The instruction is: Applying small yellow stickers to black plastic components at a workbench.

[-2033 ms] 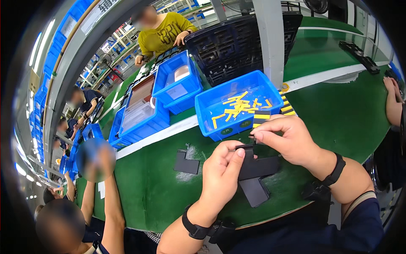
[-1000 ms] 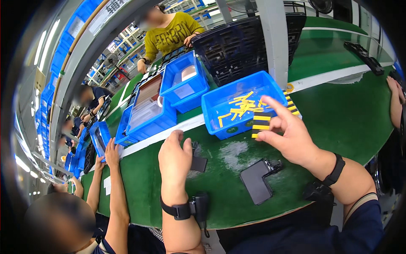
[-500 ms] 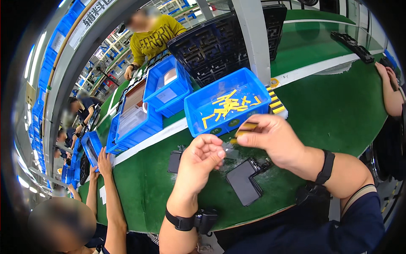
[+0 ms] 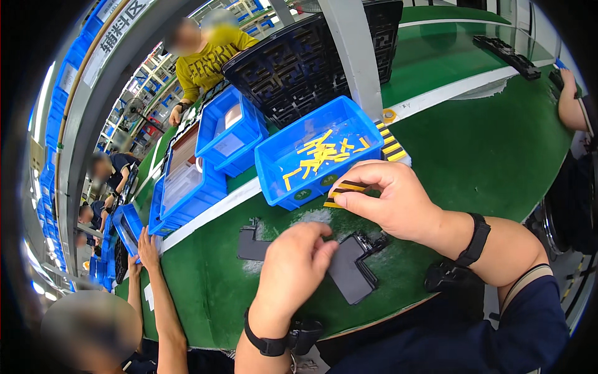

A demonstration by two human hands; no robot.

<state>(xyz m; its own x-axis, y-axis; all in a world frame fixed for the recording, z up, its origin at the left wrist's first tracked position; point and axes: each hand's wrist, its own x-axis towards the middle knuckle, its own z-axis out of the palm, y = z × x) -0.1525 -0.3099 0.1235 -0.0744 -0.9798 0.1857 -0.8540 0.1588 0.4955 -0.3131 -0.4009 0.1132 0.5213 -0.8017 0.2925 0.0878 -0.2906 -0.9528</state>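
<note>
My right hand [image 4: 389,196] pinches a small yellow-and-black striped piece [image 4: 350,186] between thumb and fingers, just in front of a blue bin [image 4: 269,181]. Several yellow strips [image 4: 321,153] lie loose in that bin. Lower and to the left, my left hand [image 4: 293,265] hovers over the green table, its curled fingers smeared by motion and their tips partly hidden. Close to its thumb lies a stack of dark grey L-shaped parts [image 4: 354,277]. Another dark grey L-shaped part [image 4: 250,246] rests on the left, partly behind the same hand.
More blue bins [image 4: 233,146] stand to the left, with a black moulded tray [image 4: 293,68] upright behind. A grey post [image 4: 355,56] rises beyond the bin, beside a yellow-and-black striped stack [image 4: 391,146]. A co-worker's hands [image 4: 146,249] hold a bin at the left.
My left hand has moved down from near the right hand toward the grey stack. The clear film between the hands is no longer visible there. My right hand still holds the striped piece.
</note>
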